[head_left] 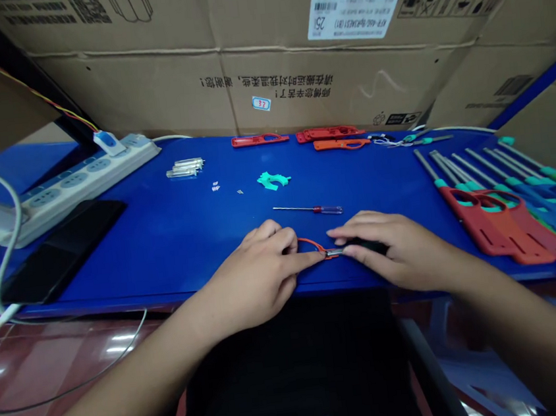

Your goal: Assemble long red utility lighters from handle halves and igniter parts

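At the table's front edge, my left hand (264,269) is closed over an orange lighter casing (310,240). Only the casing's curved loop and a strip by the fingertip show, and the index finger points right along it. My right hand (396,245) grips a black-handled tool (372,245) with a short metal end. That metal end meets the casing by my left index fingertip; the tool's exact kind is hidden by the fingers. Just beyond both hands lies a screwdriver (328,210) with a clear purple handle. Green plastic parts (273,181) rest farther back.
Several long-neck lighters (495,218) lie at the right. Red casings (330,134) and an orange casing (338,144) sit along the back by a cardboard box (146,89). Clear tubes (185,168), a black phone (64,253) and a power strip (74,183) are on the left.
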Tool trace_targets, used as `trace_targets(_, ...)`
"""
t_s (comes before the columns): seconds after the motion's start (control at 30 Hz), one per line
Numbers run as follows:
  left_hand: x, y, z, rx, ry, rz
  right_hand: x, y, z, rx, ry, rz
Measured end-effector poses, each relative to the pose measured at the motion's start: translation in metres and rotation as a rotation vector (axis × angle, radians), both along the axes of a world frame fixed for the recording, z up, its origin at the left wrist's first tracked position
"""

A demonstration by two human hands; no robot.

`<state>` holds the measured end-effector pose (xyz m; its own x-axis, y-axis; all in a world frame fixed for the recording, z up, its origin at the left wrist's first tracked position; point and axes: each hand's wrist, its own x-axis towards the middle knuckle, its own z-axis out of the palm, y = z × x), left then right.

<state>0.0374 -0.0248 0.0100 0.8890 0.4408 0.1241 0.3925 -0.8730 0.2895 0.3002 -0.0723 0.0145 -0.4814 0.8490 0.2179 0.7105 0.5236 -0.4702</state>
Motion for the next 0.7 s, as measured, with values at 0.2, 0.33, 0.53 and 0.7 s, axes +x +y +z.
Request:
trace_targets(0.2,0.005,0.004,0.002,-0.020,-0.002,0.011,0.013,0.000,0.008,0.042,-0.058,-0.006)
trace_targets(0.33,0.008,0.003,0.002,0.005,-0.002,0.010,0.003,0.001,-0.002,0.052,-0.009,-0.023)
trace_targets(0.53,0.010,0.002,0.001,0.033,0.005,0.020,-0.004,-0.002,-0.006,0.053,-0.017,-0.019)
trace_targets(0.7,0.011,0.003,-0.002,0.074,0.008,0.017,-0.011,-0.001,0.002,0.020,-0.112,-0.006)
